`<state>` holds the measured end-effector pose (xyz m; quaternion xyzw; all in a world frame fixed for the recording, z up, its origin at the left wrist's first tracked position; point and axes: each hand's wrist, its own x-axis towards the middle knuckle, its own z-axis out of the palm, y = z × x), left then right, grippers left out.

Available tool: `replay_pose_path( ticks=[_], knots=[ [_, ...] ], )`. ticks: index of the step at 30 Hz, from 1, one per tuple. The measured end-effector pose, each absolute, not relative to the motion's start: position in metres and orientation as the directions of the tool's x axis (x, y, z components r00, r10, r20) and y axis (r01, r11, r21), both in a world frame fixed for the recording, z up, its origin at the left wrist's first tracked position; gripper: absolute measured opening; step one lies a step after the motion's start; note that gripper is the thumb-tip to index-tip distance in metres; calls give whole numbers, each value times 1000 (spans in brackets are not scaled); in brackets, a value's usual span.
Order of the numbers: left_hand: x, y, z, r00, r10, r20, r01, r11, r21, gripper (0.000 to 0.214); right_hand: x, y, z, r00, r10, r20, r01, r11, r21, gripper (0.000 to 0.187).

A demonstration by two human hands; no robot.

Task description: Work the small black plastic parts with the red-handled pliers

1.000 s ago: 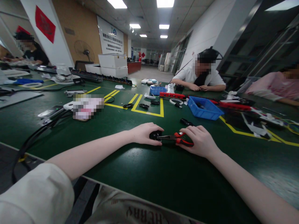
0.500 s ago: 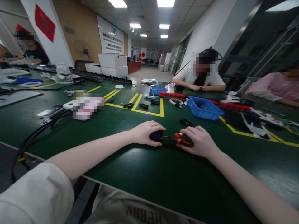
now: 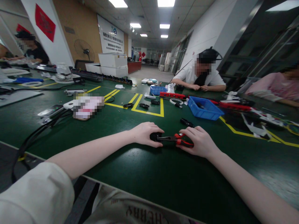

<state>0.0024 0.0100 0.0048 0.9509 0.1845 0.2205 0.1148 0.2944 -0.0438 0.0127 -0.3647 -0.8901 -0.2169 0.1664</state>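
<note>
My left hand [image 3: 148, 133] is closed around a small black part [image 3: 154, 136], mostly hidden by the fingers, so its kind does not show. From the right, the jaws of red-and-black needle-nose pliers [image 3: 170, 138] reach to that part; whether they grip it I cannot make out. My right hand [image 3: 198, 141] is wrapped round the pliers' handles, which stand slightly apart. Just beyond the right hand lies a black piece [image 3: 186, 122] on the green table [image 3: 140, 168]. Several similar small black pieces [image 3: 144, 106] lie farther off, near the yellow tape lines.
A blue bin [image 3: 204, 108] with dark items stands at the back right, a smaller blue bin [image 3: 157, 90] behind. A phone [image 3: 87, 107] and black cables [image 3: 44, 126] lie at the left. Across the table sits a person in white [image 3: 198, 74], with red strips [image 3: 177, 95] before them.
Both hands and the pliers stay in almost the same place. The left fingers and the black part have shifted very slightly.
</note>
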Motion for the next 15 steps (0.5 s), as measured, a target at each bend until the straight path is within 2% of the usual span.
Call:
replay_pose_path(
  ticks=[15],
  knots=[
    [2, 12, 4, 851, 385, 358, 295, -913, 280, 56, 297, -39, 9, -673, 626, 395, 728, 655, 202, 41]
  ],
)
